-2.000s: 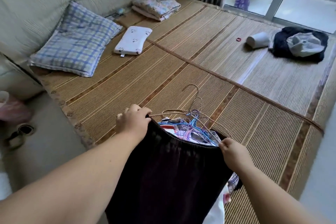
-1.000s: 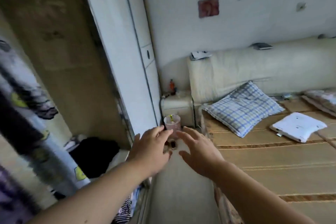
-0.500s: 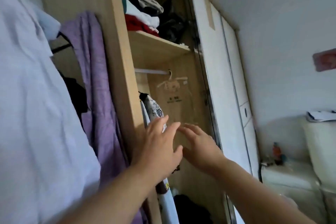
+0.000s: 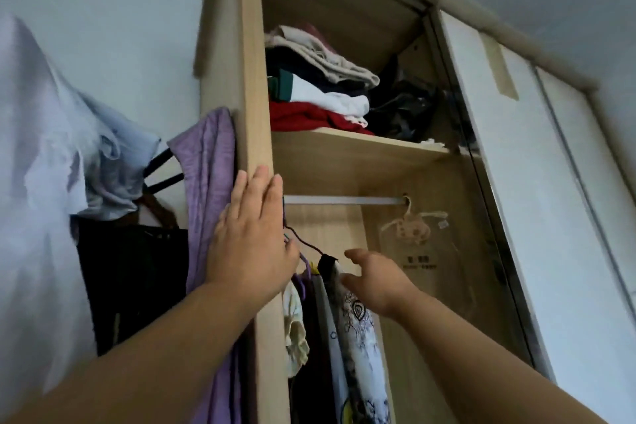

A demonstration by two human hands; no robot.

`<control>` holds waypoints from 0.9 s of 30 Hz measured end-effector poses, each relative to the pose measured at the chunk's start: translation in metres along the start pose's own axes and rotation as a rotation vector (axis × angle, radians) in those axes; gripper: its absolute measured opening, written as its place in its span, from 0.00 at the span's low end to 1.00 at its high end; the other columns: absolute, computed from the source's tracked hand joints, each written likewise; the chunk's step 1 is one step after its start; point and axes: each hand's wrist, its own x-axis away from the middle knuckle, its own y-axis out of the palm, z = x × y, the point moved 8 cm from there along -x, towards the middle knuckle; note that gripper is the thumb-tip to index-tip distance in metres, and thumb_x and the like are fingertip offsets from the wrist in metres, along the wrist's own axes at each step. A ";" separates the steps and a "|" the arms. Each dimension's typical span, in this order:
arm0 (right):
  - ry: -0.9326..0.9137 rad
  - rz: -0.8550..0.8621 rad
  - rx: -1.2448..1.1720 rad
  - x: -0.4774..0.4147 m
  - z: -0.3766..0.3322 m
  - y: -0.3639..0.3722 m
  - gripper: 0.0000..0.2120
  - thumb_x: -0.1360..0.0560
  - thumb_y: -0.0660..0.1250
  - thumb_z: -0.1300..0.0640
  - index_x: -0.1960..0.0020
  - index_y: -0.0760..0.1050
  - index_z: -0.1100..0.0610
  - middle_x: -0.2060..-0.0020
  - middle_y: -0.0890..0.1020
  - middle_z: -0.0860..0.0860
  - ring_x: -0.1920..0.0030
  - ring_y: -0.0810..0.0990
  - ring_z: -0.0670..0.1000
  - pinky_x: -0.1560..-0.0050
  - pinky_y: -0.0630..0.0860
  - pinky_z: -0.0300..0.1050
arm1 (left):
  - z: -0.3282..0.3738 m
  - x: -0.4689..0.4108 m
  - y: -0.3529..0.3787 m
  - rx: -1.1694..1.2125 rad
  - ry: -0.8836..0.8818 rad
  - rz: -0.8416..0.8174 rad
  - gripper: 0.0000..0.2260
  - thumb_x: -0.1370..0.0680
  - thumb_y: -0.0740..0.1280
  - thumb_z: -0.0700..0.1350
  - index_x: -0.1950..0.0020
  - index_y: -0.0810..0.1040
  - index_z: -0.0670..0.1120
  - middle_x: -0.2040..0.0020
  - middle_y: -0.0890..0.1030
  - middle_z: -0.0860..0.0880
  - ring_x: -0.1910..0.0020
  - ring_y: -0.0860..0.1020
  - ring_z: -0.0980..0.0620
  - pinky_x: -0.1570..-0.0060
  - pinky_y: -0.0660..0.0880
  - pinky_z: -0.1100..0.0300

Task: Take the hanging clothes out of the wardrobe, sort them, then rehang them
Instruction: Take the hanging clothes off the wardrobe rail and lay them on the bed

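Item: hanging clothes, a small bunch at the left end of the rail, below the shelf in the open wardrobe. Comprises a white patterned garment, a cream piece to its left and dark fabric between them. The hooks are crowded together, with one dark hanger slanting down from the rail. Handling, as judged: light, limp cloth, likely to swing and to slip off thin hangers, and the hooks are apt to tangle. Best taken at the hanger necks just under the rail, several gathered together, then lifted up and off; the cloth itself offers no firm hold. Left hand: flat, fingers straight, laid against the wardrobe's front upright, holding nothing. Right hand: fingers loosely spread, empty, just beside the patterned garment's top; contact cannot be told. Also present: folded stack on the shelf; purple garment hung outside at left; pale sachet at the rail's right end.
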 end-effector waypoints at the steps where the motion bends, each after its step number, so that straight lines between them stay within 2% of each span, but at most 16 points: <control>1: 0.001 -0.015 -0.024 -0.012 0.005 0.002 0.26 0.22 0.62 0.48 0.27 0.62 0.54 0.30 0.70 0.53 0.33 0.71 0.53 0.36 0.67 0.42 | 0.001 -0.004 0.001 -0.002 -0.024 0.023 0.37 0.24 0.63 0.48 0.22 0.44 0.47 0.22 0.41 0.50 0.23 0.41 0.50 0.26 0.45 0.54; 5: -0.001 -0.082 -0.127 -0.050 0.019 0.016 0.25 0.21 0.60 0.48 0.27 0.63 0.56 0.33 0.73 0.55 0.37 0.75 0.55 0.40 0.71 0.43 | 0.004 -0.008 0.004 0.000 -0.128 0.137 0.37 0.25 0.63 0.37 0.22 0.45 0.45 0.22 0.42 0.49 0.23 0.47 0.48 0.28 0.48 0.59; 9: -0.035 -0.107 -0.212 -0.079 0.029 0.037 0.22 0.20 0.59 0.53 0.28 0.64 0.57 0.34 0.74 0.56 0.43 0.79 0.56 0.46 0.75 0.44 | -0.001 -0.005 0.006 -0.047 -0.183 0.216 0.36 0.24 0.63 0.39 0.22 0.45 0.43 0.22 0.44 0.47 0.23 0.50 0.49 0.37 0.49 0.68; 12: -0.066 -0.061 -0.168 -0.099 0.035 0.046 0.20 0.21 0.60 0.58 0.30 0.68 0.56 0.37 0.77 0.56 0.40 0.77 0.56 0.42 0.74 0.45 | -0.005 -0.005 0.006 -0.056 -0.198 0.235 0.36 0.25 0.64 0.39 0.22 0.47 0.43 0.22 0.48 0.47 0.24 0.52 0.49 0.31 0.51 0.63; 14: -0.083 -0.055 -0.166 -0.110 0.037 0.053 0.20 0.22 0.61 0.57 0.30 0.68 0.56 0.38 0.77 0.57 0.39 0.76 0.56 0.40 0.73 0.44 | -0.005 -0.004 0.006 -0.080 -0.203 0.243 0.37 0.25 0.65 0.40 0.22 0.47 0.44 0.22 0.50 0.47 0.24 0.52 0.49 0.30 0.52 0.60; 17: -0.096 -0.061 -0.159 -0.124 0.036 0.061 0.19 0.22 0.62 0.56 0.31 0.70 0.57 0.38 0.77 0.57 0.39 0.75 0.57 0.43 0.71 0.42 | -0.005 -0.006 0.005 -0.074 -0.197 0.247 0.37 0.25 0.65 0.40 0.22 0.48 0.45 0.22 0.51 0.48 0.24 0.51 0.52 0.33 0.47 0.67; 19: -0.097 -0.066 -0.145 -0.135 0.033 0.065 0.16 0.22 0.61 0.55 0.36 0.74 0.59 0.42 0.79 0.58 0.42 0.77 0.58 0.46 0.73 0.44 | -0.007 -0.007 0.005 -0.087 -0.194 0.255 0.37 0.26 0.66 0.40 0.22 0.49 0.45 0.22 0.52 0.48 0.24 0.51 0.54 0.36 0.44 0.73; 21: -0.091 -0.027 -0.122 -0.147 0.030 0.065 0.11 0.22 0.59 0.57 0.47 0.78 0.60 0.50 0.81 0.59 0.51 0.78 0.59 0.56 0.72 0.43 | -0.008 -0.007 0.004 -0.097 -0.188 0.266 0.37 0.26 0.67 0.41 0.22 0.50 0.45 0.22 0.53 0.49 0.25 0.51 0.55 0.38 0.42 0.77; 23: -0.054 0.074 -0.075 -0.156 0.032 0.059 0.10 0.24 0.57 0.62 0.51 0.78 0.59 0.55 0.82 0.58 0.58 0.76 0.57 0.61 0.69 0.41 | -0.010 -0.007 0.003 -0.088 -0.195 0.272 0.37 0.26 0.67 0.42 0.22 0.50 0.47 0.22 0.53 0.51 0.26 0.51 0.57 0.39 0.42 0.78; 25: -0.030 0.150 -0.040 -0.160 0.037 0.052 0.11 0.24 0.56 0.64 0.51 0.78 0.59 0.53 0.82 0.58 0.59 0.74 0.57 0.61 0.67 0.41 | -0.010 -0.007 0.003 -0.075 -0.193 0.280 0.38 0.26 0.67 0.42 0.22 0.50 0.47 0.22 0.53 0.51 0.26 0.52 0.58 0.40 0.42 0.80; 27: -0.023 0.192 -0.041 -0.162 0.042 0.046 0.11 0.24 0.56 0.63 0.50 0.77 0.59 0.53 0.81 0.58 0.56 0.76 0.58 0.61 0.67 0.42 | -0.010 -0.007 0.003 -0.064 -0.190 0.283 0.38 0.26 0.67 0.42 0.22 0.50 0.48 0.22 0.53 0.52 0.26 0.52 0.58 0.40 0.42 0.80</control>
